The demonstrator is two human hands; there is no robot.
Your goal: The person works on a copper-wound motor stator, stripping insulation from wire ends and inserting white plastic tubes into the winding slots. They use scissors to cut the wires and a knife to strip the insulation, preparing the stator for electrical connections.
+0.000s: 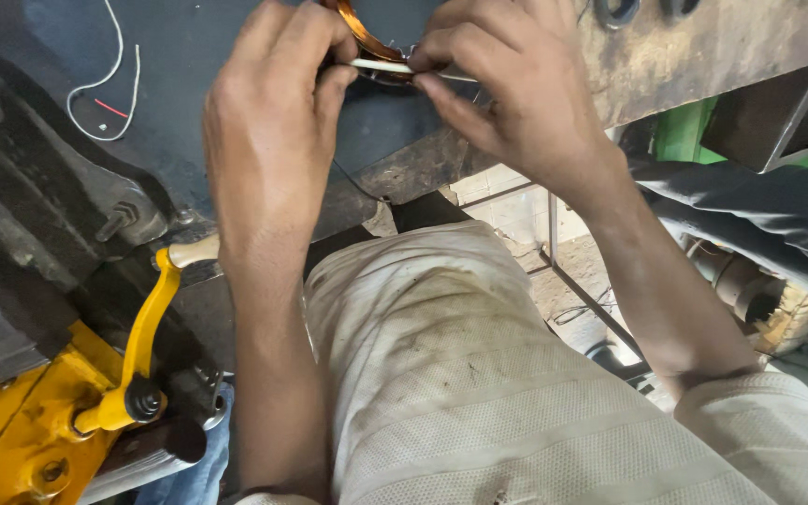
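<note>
Both your hands are up at the top of the view, close together over the dark workbench [189, 56], and they're working the same little piece. Your left hand [273, 122] has its thumb and fingertips pinched shut on one end of a thin white sleeve [381, 65], and your right hand [516, 93] nips the other end between thumb and forefinger, so the sleeve lies level between the two grips. Right behind it, touching your fingers, sits a copper wire coil [362, 33], orange-brown and curved, mostly hidden by your knuckles. Off to the left on the bench lies a loose white wire [105, 84] with a short red bit beside it, well apart from your hands. Down at lower left there's a yellow machine [21, 430] with its yellow crank handle [147, 327] tilted upward, pale knob at the tip, near your left forearm but not touching. Your pale, stained trouser leg [460, 374] fills the middle below.
</note>
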